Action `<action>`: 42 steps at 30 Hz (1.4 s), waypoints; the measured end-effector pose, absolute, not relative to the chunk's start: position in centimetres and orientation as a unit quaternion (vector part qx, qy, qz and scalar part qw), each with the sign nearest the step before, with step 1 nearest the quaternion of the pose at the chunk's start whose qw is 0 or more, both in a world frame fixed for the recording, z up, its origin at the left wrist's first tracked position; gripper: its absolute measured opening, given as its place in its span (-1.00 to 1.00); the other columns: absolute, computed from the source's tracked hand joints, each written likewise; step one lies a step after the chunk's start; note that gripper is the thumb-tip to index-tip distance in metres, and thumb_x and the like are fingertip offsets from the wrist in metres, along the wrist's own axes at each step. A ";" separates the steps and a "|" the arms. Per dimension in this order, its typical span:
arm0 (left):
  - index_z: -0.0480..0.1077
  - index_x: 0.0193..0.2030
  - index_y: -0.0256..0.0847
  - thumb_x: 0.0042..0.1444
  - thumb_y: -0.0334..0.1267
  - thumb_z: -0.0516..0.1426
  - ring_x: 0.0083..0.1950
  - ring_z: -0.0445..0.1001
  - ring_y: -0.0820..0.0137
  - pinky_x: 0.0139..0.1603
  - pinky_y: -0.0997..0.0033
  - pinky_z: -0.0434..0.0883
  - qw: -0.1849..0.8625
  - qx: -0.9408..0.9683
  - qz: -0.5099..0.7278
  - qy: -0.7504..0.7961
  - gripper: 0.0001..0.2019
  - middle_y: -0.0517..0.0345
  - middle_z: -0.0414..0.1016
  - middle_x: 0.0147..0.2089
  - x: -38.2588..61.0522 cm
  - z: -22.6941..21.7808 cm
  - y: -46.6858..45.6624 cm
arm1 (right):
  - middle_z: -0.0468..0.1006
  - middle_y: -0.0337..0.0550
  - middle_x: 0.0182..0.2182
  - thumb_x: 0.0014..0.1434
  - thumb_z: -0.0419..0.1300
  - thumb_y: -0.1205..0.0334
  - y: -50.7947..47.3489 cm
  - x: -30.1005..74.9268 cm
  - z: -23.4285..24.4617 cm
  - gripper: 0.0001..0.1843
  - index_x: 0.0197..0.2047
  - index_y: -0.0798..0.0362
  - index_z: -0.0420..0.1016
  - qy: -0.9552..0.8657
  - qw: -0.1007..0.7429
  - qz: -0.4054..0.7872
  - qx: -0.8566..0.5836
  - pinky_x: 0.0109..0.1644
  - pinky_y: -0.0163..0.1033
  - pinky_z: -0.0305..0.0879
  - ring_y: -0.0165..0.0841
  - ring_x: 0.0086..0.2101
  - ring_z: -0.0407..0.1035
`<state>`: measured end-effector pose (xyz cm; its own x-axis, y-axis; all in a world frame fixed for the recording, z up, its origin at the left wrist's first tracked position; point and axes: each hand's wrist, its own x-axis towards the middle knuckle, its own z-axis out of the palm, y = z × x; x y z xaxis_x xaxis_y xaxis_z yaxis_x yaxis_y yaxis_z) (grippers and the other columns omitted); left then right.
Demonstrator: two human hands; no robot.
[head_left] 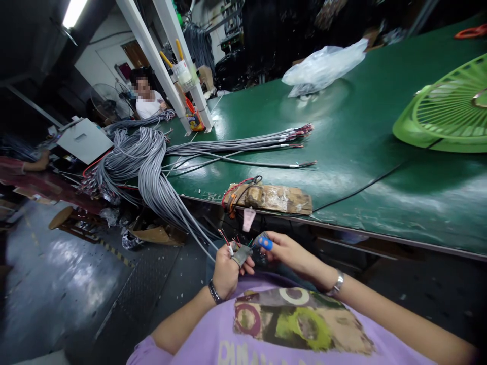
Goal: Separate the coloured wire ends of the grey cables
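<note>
My left hand point(227, 271) is closed around the end of a grey cable point(208, 239), whose stripped red, white and dark wires point(227, 242) stick up past the fingers. A grey wrap point(242, 255) covers its thumb. Just to the right, my right hand point(283, 249) pinches at the tip of a thin greenish wire point(251, 243); the exact grip is small and partly hidden. One of its fingers wears a blue cover point(265, 244). From my left hand the cable runs up to a large bundle of grey cables point(152, 157) draped over the bench edge.
On the green bench point(353, 187) lie cable ends with bared wires point(300, 132), a wooden block with wires point(279, 197) and a plastic bag point(323, 68). A green fan point(449, 109) stands right, its black cord crossing the bench. Another person point(148, 99) sits beyond the posts.
</note>
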<state>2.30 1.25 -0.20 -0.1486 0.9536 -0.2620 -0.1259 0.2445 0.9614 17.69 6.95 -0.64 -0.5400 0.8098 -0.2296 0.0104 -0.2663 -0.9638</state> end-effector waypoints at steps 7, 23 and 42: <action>0.31 -0.48 -0.27 -0.01 -0.08 0.20 -0.66 0.39 0.50 -0.67 0.59 0.19 0.566 0.400 0.462 0.553 -0.72 0.16 0.45 -0.61 2.4 -0.2 1.6 | 0.37 -0.31 -0.59 -0.03 0.25 -0.07 5.8 16.4 -1.7 -0.62 -0.45 0.08 0.30 -0.524 0.399 0.685 -0.313 -0.40 -0.30 0.19 -0.46 -0.54 0.24; 0.30 -0.42 -0.27 -0.10 -0.15 0.22 -0.68 0.38 0.49 -0.72 0.61 0.10 0.527 0.267 0.591 0.549 -0.76 0.19 0.43 -0.62 1.8 -0.6 1.3 | 0.21 -0.39 -0.67 -0.10 0.26 -0.13 6.7 15.7 -1.8 -0.56 -0.51 0.08 0.27 -0.525 0.312 0.720 -0.330 -0.54 -0.36 -0.02 -0.54 -0.62 0.05; 0.29 -0.43 -0.27 -0.03 -0.09 0.21 -0.68 0.40 0.48 -0.71 0.58 0.15 0.535 0.355 0.528 0.556 -0.73 0.15 0.47 -0.59 1.8 -1.7 0.6 | 0.35 -0.31 -0.65 -0.05 0.24 -0.14 6.6 14.6 -0.6 -0.57 -0.46 0.09 0.34 -0.534 0.340 0.704 -0.321 -0.49 -0.31 0.13 -0.48 -0.60 0.20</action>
